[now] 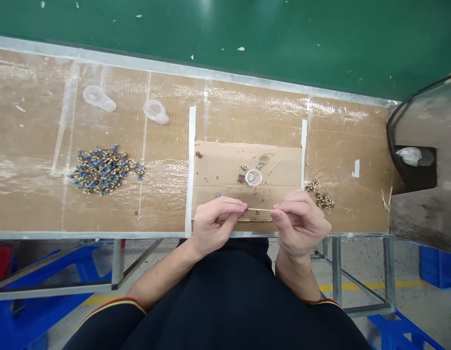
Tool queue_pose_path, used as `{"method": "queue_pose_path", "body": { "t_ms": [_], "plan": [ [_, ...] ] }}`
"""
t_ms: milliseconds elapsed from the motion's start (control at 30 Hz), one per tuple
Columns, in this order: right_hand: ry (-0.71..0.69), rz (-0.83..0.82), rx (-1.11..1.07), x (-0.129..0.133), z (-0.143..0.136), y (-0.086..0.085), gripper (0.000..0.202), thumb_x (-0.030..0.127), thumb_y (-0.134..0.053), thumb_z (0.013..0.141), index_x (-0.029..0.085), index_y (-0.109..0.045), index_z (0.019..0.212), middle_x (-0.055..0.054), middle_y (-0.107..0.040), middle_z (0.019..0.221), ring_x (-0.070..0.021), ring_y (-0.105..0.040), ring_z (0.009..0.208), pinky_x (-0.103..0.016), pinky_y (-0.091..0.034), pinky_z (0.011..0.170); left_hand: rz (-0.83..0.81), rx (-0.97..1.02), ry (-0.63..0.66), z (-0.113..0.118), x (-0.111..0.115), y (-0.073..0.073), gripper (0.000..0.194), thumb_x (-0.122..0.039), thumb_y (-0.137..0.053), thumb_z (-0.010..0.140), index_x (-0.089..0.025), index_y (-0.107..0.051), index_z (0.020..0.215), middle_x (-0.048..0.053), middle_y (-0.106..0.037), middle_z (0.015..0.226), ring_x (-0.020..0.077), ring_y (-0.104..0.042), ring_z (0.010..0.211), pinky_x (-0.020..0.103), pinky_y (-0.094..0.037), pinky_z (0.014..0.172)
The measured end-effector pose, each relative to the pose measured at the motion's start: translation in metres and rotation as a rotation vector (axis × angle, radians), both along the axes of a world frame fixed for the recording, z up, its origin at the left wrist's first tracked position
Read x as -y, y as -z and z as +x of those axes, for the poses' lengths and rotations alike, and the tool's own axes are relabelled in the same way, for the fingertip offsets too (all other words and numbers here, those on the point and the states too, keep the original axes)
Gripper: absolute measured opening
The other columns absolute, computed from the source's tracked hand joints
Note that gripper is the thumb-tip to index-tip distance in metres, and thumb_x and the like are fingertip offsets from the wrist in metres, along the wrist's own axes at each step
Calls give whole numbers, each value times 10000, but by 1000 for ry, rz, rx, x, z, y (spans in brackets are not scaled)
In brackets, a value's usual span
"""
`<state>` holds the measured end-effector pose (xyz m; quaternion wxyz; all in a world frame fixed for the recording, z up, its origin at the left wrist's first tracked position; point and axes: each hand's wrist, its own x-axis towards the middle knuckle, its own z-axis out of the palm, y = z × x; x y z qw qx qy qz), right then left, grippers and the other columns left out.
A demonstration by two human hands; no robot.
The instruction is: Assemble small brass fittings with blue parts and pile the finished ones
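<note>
My left hand (220,218) is closed in a pinch on a small dark bluish piece (246,208), mostly hidden by the fingertips. My right hand (301,221) grips a thin wooden stick (260,209) like a toothpick, whose far end meets that piece. Just beyond the hands, a small clear cup (253,177) stands on a cardboard sheet (218,165). Around the cup lie a reddish-brown piece (241,178), a blue and gold piece (261,166) and another wooden stick (273,167).
At the left is a large pile of small blue and gold pieces (103,170). Two translucent plastic cups (97,97) lie behind it. Smaller clusters of gold and dark pieces (324,200) sit at the right. A metal box with a cable (429,204) borders the table's right end.
</note>
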<state>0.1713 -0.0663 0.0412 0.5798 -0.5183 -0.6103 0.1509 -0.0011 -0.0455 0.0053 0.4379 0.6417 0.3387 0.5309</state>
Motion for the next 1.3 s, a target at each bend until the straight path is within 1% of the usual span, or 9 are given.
{"method": "queue_pose_path", "body": {
  "t_ms": [267, 400, 533, 700, 800, 900, 1033, 1133, 1300],
  "plan": [
    [-16, -25, -30, 1, 0, 2, 68, 245, -741, 922, 229, -720, 859, 16, -668, 688, -127, -559, 593, -290, -442, 528, -7, 9, -2, -1, 0, 0, 148, -46, -699, 904, -182, -752, 931, 54, -818, 909, 150, -795, 813, 222, -658, 724],
    [82, -26, -144, -7, 15, 10, 142, 328, -734, 926, 246, -731, 811, 15, -634, 669, -134, -554, 583, -290, -423, 507, -74, 98, 18, -3, 2, 4, 146, -45, -713, 894, -179, -759, 929, 63, -811, 892, 165, -796, 809, 243, -668, 712],
    [141, -184, 74, -21, 27, 21, 58, 292, -744, 909, 260, -775, 872, 9, -658, 739, -122, -559, 598, -280, -432, 514, -140, 237, 50, -3, 2, 4, 150, -42, -739, 875, -181, -767, 926, 61, -809, 881, 160, -794, 773, 233, -673, 688],
    [-56, -255, 408, -28, 27, 33, 120, 259, -667, 969, 254, -786, 984, -12, -677, 805, -137, -632, 695, -288, -525, 626, -196, 369, 95, -2, 0, 1, 160, -47, -735, 887, -197, -775, 925, 36, -816, 903, 134, -794, 748, 204, -680, 688],
    [-115, -228, 453, -22, 32, 33, 159, 293, -693, 956, 265, -772, 1091, -19, -690, 846, -153, -656, 746, -292, -547, 657, -240, 410, 108, -3, -1, 1, 91, -106, -749, 901, -195, -771, 896, 38, -816, 889, 139, -795, 731, 212, -684, 677],
    [-13, -168, 368, -12, 48, 29, 219, 284, -750, 909, 279, -768, 1127, -15, -698, 867, -143, -633, 693, -281, -516, 588, -283, 455, 124, -4, -2, 2, 58, -143, -760, 905, -196, -765, 884, 37, -813, 880, 140, -795, 724, 212, -684, 668],
    [264, -59, 261, 2, 78, 26, 130, 270, -768, 879, 257, -797, 1006, -5, -668, 785, -120, -571, 606, -266, -431, 515, -311, 508, 141, -2, -1, 5, 49, -159, -772, 899, -198, -754, 877, 33, -804, 863, 138, -789, 706, 213, -681, 640],
    [413, -108, 270, 12, 101, 28, 115, 319, -779, 865, 224, -800, 926, -21, -670, 768, -131, -579, 615, -272, -426, 506, -330, 494, 134, 0, 0, 6, 72, -199, -780, 897, -184, -738, 841, 43, -794, 837, 145, -780, 672, 220, -676, 592],
    [340, -228, 359, 23, 114, 30, 114, 301, -781, 866, 230, -798, 953, -9, -666, 778, -113, -556, 580, -265, -425, 487, -342, 475, 138, 1, 1, 8, 95, -209, -790, 888, -177, -732, 820, 48, -790, 827, 144, -772, 657, 219, -673, 576]
  ]
}}
